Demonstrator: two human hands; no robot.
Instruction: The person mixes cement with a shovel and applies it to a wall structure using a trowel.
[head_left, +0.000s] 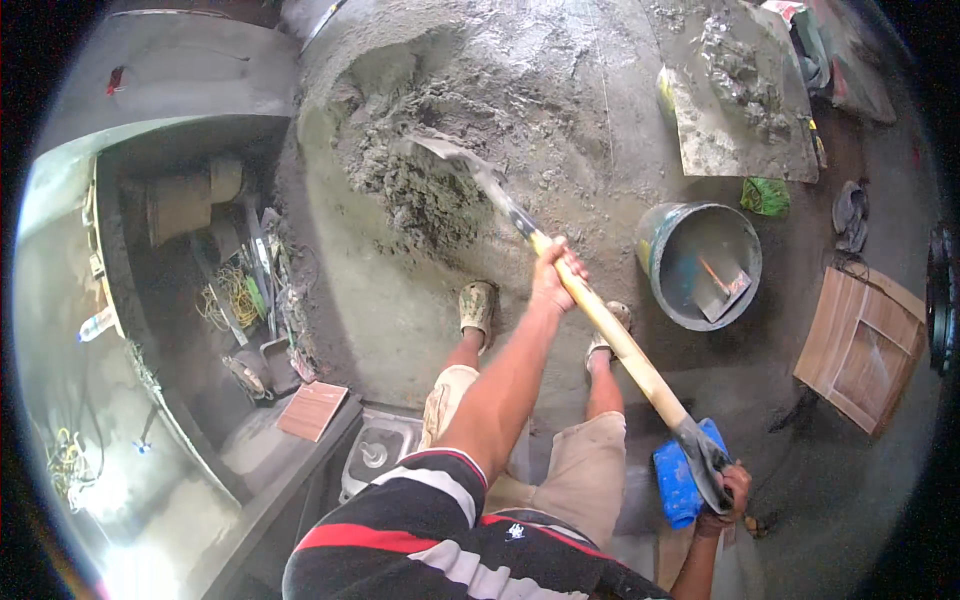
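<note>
A shovel with a pale wooden shaft [627,350] slants across my body from upper left to lower right. My left hand [560,274] is wrapped round the shaft near the metal socket. At the other end, my right hand [732,490] grips the dark handle. The shovel's blade [450,152], smeared with grey, lies over a heap of wet grey mortar [425,195] on the floor ahead of me. Part of the blade blends into the heap, so I cannot tell how deep it sits.
Right of my feet stands a bucket [655,245] holding a trowel. Beyond it lies a mortar-smeared board [715,140]. A wood-patterned panel [865,350] is at the far right, a blue object [680,475] by the handle. On my left are a sink [375,450] and a tool-filled recess.
</note>
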